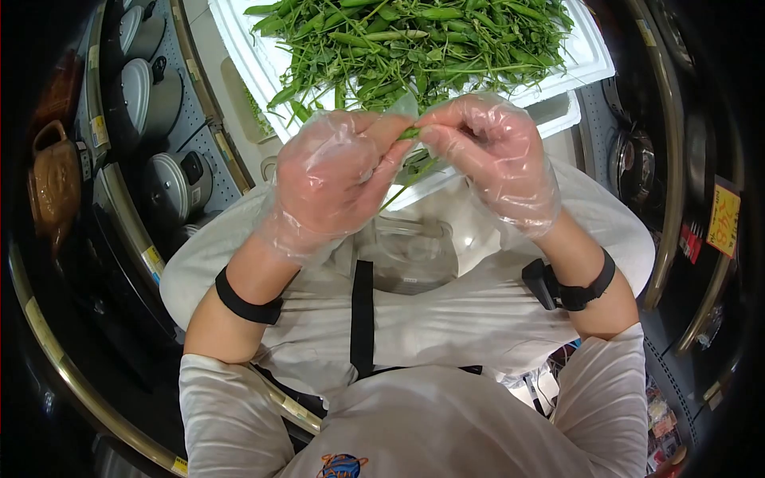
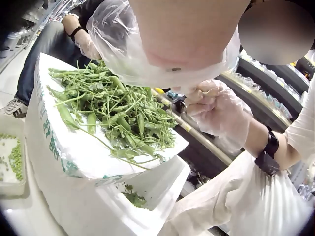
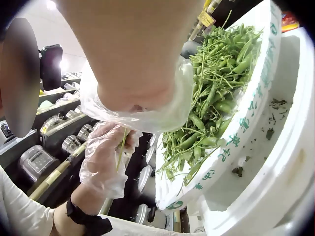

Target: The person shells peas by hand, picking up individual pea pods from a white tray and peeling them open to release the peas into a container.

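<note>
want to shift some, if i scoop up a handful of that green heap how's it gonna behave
The heap would likely lift as a tangle, since its thin stems cross one another. It is probably floppy rather than stiff, as many stems bend. Some pods may drop off, since a few lie loosely at its edge.

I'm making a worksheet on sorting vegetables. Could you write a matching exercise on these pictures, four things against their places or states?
Things
1. Left hand and right hand
2. Heap of pods and stems
3. Loose peas
4. Yellow sign

Places or states
A. In a pale tub, seen from the left wrist
B. At the head view's right side
C. In clear gloves, pinching a green piece
D. On white foam

Pairs: 1-C, 2-D, 3-A, 4-B
</note>
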`<state>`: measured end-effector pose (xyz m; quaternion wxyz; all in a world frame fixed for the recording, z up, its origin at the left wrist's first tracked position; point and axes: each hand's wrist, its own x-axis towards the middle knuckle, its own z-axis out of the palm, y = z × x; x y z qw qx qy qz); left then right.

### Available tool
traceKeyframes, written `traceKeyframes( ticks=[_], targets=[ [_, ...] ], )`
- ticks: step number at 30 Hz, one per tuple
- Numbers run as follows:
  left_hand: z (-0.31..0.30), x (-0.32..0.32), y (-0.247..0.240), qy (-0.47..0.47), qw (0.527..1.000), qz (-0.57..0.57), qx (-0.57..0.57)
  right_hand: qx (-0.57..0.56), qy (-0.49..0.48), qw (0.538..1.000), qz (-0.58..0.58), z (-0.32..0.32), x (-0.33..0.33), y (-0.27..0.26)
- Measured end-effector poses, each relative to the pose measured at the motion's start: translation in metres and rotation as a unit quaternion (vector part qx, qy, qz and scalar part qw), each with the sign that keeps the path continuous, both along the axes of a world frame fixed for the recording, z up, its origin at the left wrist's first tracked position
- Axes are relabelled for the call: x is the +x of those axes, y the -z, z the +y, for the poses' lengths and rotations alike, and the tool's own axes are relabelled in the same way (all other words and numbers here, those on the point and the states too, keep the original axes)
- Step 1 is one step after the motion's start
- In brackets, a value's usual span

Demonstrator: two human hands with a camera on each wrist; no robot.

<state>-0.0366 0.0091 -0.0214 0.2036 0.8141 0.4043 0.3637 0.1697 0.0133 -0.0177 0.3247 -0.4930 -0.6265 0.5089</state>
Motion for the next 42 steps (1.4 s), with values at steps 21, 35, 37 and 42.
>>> traceKeyframes(
  ticks=[21, 35, 37, 42],
  targets=[
    [-0.004, 0.009, -0.005, -0.036, 0.958, -0.193, -0.208, -0.188, 0.022, 0.963, 0.194, 0.007, 0.005, -0.009],
    [0.015, -0.006, -0.009, -0.058, 0.773, -0.509, -0.374, -0.144, 0.047, 0.981, 0.117, 0.006, 0.02, 0.011],
    [0.021, -0.012, -0.009, -0.068, 0.736, -0.568, -0.362, -0.141, 0.045, 0.983, 0.105, 0.007, 0.028, 0.015],
    [0.026, -0.014, -0.01, -0.042, 0.723, -0.594, -0.352, -0.087, 0.009, 0.996, -0.014, 0.019, 0.058, 0.017]
  ],
)
